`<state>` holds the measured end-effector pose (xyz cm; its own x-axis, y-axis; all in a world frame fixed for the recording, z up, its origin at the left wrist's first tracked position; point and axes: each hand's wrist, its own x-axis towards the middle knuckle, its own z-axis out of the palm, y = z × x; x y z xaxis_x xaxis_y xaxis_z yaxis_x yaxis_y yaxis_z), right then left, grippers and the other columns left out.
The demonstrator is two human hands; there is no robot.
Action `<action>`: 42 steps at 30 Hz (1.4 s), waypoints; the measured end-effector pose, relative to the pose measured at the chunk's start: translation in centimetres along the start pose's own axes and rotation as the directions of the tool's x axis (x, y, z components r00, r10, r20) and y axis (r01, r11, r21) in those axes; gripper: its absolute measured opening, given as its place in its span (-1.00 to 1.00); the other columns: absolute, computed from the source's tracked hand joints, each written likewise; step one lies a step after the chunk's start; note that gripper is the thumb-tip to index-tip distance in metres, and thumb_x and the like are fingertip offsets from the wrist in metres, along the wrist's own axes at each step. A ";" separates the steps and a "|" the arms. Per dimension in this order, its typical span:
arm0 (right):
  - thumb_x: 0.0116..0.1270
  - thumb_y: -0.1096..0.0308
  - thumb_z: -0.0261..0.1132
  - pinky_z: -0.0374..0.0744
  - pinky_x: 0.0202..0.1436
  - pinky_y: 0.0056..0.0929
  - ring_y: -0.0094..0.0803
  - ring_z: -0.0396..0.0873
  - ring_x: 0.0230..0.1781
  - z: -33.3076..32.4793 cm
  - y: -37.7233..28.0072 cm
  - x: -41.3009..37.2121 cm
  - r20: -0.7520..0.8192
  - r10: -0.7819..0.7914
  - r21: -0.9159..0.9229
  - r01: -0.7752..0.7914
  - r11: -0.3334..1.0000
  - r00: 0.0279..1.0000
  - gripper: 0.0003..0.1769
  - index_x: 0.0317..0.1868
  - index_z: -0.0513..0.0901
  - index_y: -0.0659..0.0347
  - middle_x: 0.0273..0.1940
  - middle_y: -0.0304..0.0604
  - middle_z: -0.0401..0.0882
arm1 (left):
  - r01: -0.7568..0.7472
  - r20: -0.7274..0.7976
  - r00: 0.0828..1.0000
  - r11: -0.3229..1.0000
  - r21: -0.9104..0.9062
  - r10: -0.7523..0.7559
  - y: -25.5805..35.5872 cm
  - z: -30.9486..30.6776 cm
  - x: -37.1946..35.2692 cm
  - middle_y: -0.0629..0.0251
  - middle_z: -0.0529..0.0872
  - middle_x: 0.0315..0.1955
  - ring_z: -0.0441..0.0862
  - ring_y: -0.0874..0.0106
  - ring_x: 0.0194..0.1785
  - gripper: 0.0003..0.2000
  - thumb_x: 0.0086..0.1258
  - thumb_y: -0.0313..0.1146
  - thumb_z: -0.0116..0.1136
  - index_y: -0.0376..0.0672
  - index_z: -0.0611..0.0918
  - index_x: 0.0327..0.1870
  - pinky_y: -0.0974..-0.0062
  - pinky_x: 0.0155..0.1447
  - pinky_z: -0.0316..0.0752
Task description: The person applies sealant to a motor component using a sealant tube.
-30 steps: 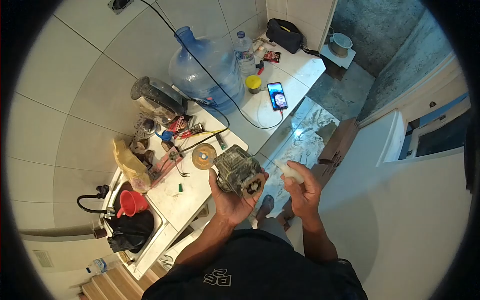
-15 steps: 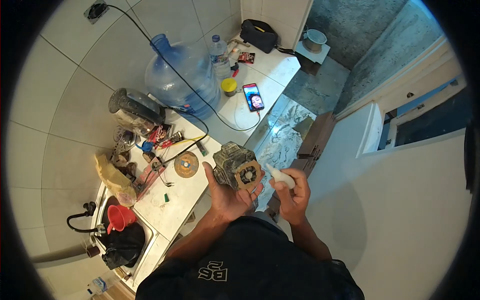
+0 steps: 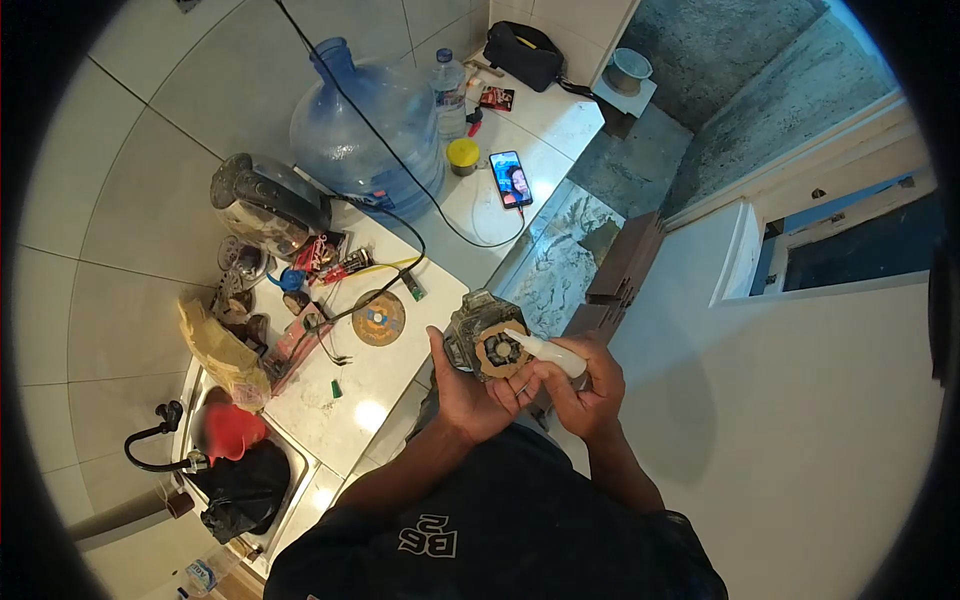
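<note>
My left hand (image 3: 474, 398) supports a dark, grimy mechanical part (image 3: 468, 325) from below, its fingers curled under the lower edge. A brown ring-shaped piece (image 3: 488, 367) with a round opening sits on the face of that part. Closed round a small white squeeze bottle (image 3: 556, 357), my right hand (image 3: 590, 395) is just right of the part. The bottle's narrow tip lies over the ring's upper edge; whether it touches cannot be made out.
On the white counter (image 3: 330, 420) are a lit phone (image 3: 511, 180), a large water jug (image 3: 370, 130), a kettle (image 3: 265, 205), a brown disc (image 3: 378, 318), wires and a yellow-lidded jar (image 3: 463, 156). A sink holds a red dipper (image 3: 235, 432) and black bag (image 3: 245, 490).
My right hand has moved left with the bottle, bringing its tip over the ring. The part in my left hand has shifted slightly and turned its ringed face more toward the camera.
</note>
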<state>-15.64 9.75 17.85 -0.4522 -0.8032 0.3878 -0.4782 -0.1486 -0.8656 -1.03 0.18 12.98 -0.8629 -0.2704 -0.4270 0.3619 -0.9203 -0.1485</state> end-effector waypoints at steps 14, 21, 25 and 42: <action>0.31 0.55 0.47 0.62 -0.24 -0.36 -0.28 0.72 -0.31 1.9 -1.0 -0.6 -0.037 -0.032 -0.082 0.029 0.996 0.999 -0.70 0.03 0.66 0.33 -0.21 0.00 0.74 | 0.049 0.101 0.994 0.995 -0.083 -0.041 1.0 -1.3 -1.2 0.20 0.64 0.33 0.59 0.13 0.37 0.05 0.15 0.76 -0.07 0.01 0.57 0.40 0.06 0.47 0.43; 0.36 0.50 0.47 0.59 -0.21 -0.42 -0.38 0.69 -0.30 2.2 -0.4 -1.2 -0.030 0.005 -0.095 -0.008 0.995 1.000 -0.72 0.03 0.66 0.33 -0.18 -0.04 0.76 | 0.014 -0.038 0.999 0.998 -0.068 -0.017 1.1 -0.2 -1.6 0.18 0.68 0.20 0.65 0.17 0.23 0.12 0.10 0.82 -0.09 -0.08 0.58 0.37 0.17 0.33 0.53; 0.36 0.50 0.47 0.59 -0.21 -0.42 -0.39 0.68 -0.29 2.4 -0.4 -1.3 -0.038 0.012 -0.063 -0.014 0.998 0.999 -0.72 0.04 0.66 0.34 -0.18 -0.03 0.76 | 0.001 -0.033 0.999 0.999 -0.044 -0.002 1.3 -0.4 -1.7 0.18 0.68 0.19 0.65 0.17 0.22 0.13 0.09 0.82 -0.09 -0.08 0.58 0.37 0.18 0.33 0.53; 0.40 0.48 0.46 0.55 -0.13 -0.49 -0.50 0.62 -0.23 3.4 -0.4 -1.2 -0.045 0.086 0.016 -0.085 0.996 0.995 -0.76 0.01 0.66 0.34 -0.18 -0.13 0.71 | 0.019 0.003 1.000 0.995 -0.093 -0.019 1.9 -1.2 -2.3 0.22 0.68 0.23 0.66 0.22 0.26 0.16 0.05 0.84 -0.08 -0.06 0.56 0.40 0.23 0.30 0.53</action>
<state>-12.37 8.81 16.68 -0.5249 -0.7862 0.3262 -0.4262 -0.0889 -0.9002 2.11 -0.60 12.63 -0.8705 -0.2539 -0.4216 0.3767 -0.8950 -0.2388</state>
